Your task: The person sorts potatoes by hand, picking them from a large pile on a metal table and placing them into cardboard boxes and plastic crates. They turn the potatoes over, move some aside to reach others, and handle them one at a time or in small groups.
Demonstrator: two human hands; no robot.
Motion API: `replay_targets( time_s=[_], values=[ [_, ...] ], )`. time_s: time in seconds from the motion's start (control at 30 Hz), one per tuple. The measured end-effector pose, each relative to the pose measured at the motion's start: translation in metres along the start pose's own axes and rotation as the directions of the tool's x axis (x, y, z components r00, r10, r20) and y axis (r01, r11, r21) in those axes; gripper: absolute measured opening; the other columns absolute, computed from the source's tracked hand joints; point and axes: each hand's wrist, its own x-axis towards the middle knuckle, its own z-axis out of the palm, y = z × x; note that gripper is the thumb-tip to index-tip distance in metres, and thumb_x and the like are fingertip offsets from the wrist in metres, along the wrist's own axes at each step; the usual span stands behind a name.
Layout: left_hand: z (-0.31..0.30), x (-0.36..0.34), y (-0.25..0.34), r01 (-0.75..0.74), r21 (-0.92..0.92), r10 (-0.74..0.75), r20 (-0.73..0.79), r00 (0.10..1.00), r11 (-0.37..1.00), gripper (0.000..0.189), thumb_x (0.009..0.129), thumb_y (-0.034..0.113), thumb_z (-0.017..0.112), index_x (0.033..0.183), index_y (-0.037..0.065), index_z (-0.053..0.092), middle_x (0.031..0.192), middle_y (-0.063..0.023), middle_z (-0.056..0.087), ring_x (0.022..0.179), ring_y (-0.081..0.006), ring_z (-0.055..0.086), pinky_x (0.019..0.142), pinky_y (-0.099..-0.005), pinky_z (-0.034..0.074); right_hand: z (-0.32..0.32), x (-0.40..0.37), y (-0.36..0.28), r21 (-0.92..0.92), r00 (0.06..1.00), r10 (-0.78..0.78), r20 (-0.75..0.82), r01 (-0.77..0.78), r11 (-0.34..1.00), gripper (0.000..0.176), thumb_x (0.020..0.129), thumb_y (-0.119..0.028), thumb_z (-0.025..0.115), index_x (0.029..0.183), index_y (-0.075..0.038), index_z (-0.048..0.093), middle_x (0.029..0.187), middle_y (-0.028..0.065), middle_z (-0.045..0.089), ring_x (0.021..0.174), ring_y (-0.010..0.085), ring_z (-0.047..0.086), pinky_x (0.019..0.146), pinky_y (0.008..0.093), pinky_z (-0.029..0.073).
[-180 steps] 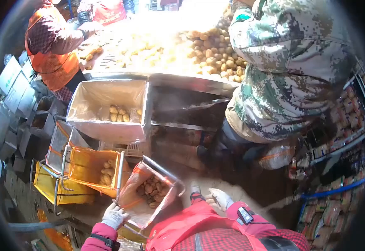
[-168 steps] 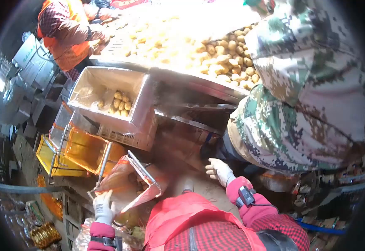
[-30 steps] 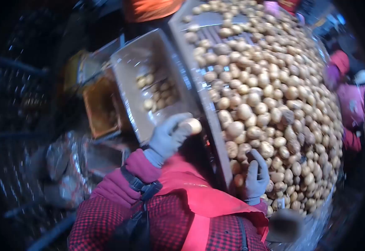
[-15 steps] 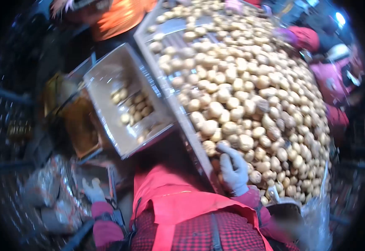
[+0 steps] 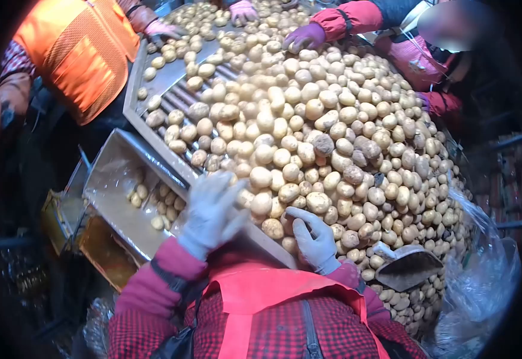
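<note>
Apron (image 5: 267, 287), red. Right hand (image 5: 317, 240), gloved, nothing gripped, thumb and forefinger parted beside potatoes (image 5: 332, 152). Left hand (image 5: 208, 212), gloved, blurred, fingers spread above near edge of tabletop (image 5: 170, 76); whether it grips cannot be told. Box (image 5: 110, 173), left, potatoes inside. Potatoes, main heap, on tabletop. Co-worker's hand (image 5: 306, 37), 1, purple-gloved, on heap's far side.

The left hand (image 5: 210, 212) and right hand (image 5: 314, 240) — both gloved — are at the near edge of heaped potatoes (image 5: 317, 202).
</note>
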Motion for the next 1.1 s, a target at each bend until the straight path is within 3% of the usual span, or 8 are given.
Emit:
replay_targets(
  time_s=[0.2, 0.33, 0.5, 0.6, 0.7, 0.83, 0.9, 1.1],
  values=[
    [0.077, 0.127, -0.018, -0.389, 0.107, 0.362, 0.210, 0.908, 0.915, 0.063, 0.088, 0.049, 0.069, 0.143, 0.021, 0.055, 0.143, -0.0159, 0.052, 0.141, -0.0411, 0.042, 0.115, -0.0661, 0.025, 0.009, 0.008, -0.004, -0.003, 0.978, 0.065, -0.198, -0.067, 0.998, 0.028, 0.100, -0.008, 0.060, 0.125, -0.001, 0.071, 0.110, 0.0106, 0.076, 0.103, 0.0158, 0.071, 0.091, 0.0296, 0.056],
    [0.096, 0.169, -0.051, -0.277, 0.051, 0.258, 0.231, 0.938, 0.960, 0.068, 0.087, 0.063, 0.064, 0.139, 0.020, 0.058, 0.138, -0.0143, 0.055, 0.142, -0.0401, 0.040, 0.106, -0.0741, 0.024, 0.009, 0.013, -0.004, 0.050, 0.968, 0.114, -0.222, -0.105, 0.993, 0.029, 0.101, -0.008, 0.060, 0.127, 0.000, 0.070, 0.115, 0.0107, 0.075, 0.107, 0.0150, 0.069, 0.091, 0.0293, 0.056],
    [0.096, 0.181, -0.072, -0.047, 0.200, -0.022, 0.328, 0.944, 0.979, 0.050, 0.088, 0.048, 0.067, 0.133, 0.025, 0.064, 0.145, -0.0023, 0.055, 0.143, -0.0409, 0.038, 0.111, -0.0674, 0.024, 0.011, 0.027, -0.011, 0.153, 0.965, 0.208, -0.160, -0.184, 0.971, 0.028, 0.106, -0.009, 0.054, 0.130, 0.002, 0.066, 0.117, 0.0124, 0.074, 0.110, 0.0178, 0.069, 0.098, 0.0303, 0.055],
    [0.100, 0.182, -0.079, -0.076, 0.193, 0.023, 0.266, 0.964, 0.978, 0.050, 0.087, 0.045, 0.069, 0.132, 0.023, 0.066, 0.143, -0.0023, 0.058, 0.140, -0.0399, 0.042, 0.112, -0.0638, 0.026, 0.007, 0.036, -0.016, 0.272, 0.976, 0.205, -0.079, -0.176, 0.946, 0.029, 0.107, -0.009, 0.053, 0.130, 0.002, 0.066, 0.117, 0.0132, 0.074, 0.109, 0.0191, 0.071, 0.096, 0.0310, 0.057],
    [0.108, 0.178, -0.093, -0.109, 0.188, 0.080, 0.153, 0.985, 0.976, 0.048, 0.085, 0.045, 0.072, 0.126, 0.021, 0.070, 0.140, -0.0033, 0.060, 0.138, -0.0379, 0.045, 0.113, -0.0583, 0.027, -0.004, 0.043, -0.011, 0.135, 0.994, 0.088, -0.063, -0.079, 0.988, 0.029, 0.107, -0.009, 0.053, 0.131, 0.002, 0.065, 0.118, 0.0137, 0.074, 0.107, 0.0187, 0.071, 0.095, 0.0316, 0.058],
    [0.086, 0.186, -0.123, -0.078, 0.300, 0.043, 0.120, 0.992, 0.951, 0.041, 0.083, 0.051, 0.073, 0.116, 0.027, 0.074, 0.135, -0.0051, 0.060, 0.129, -0.0320, 0.051, 0.105, -0.0578, 0.031, -0.017, 0.040, -0.031, 0.227, 0.982, 0.185, -0.029, -0.173, 0.958, 0.031, 0.105, -0.010, 0.057, 0.134, -0.002, 0.065, 0.115, 0.0088, 0.076, 0.106, 0.0134, 0.071, 0.087, 0.0264, 0.057],
    [0.083, 0.186, -0.150, 0.063, 0.403, -0.144, 0.174, 0.974, 0.913, 0.050, 0.083, 0.044, 0.074, 0.131, 0.029, 0.066, 0.131, -0.0078, 0.061, 0.126, -0.0311, 0.052, 0.105, -0.0571, 0.032, -0.020, 0.039, -0.022, 0.253, 0.992, 0.117, -0.039, -0.103, 0.962, 0.031, 0.107, -0.011, 0.054, 0.134, 0.000, 0.063, 0.118, 0.0125, 0.074, 0.103, 0.0162, 0.071, 0.087, 0.0283, 0.059],
    [0.084, 0.194, -0.159, -0.038, 0.468, 0.000, 0.081, 0.997, 0.883, 0.053, 0.087, 0.034, 0.073, 0.137, 0.022, 0.062, 0.132, -0.0122, 0.060, 0.124, -0.0331, 0.054, 0.104, -0.0563, 0.037, -0.038, 0.042, -0.007, 0.335, 0.994, 0.088, -0.070, -0.059, 0.940, 0.032, 0.109, -0.013, 0.052, 0.135, 0.004, 0.060, 0.120, 0.0142, 0.072, 0.101, 0.0169, 0.071, 0.087, 0.0288, 0.059]
  ],
)
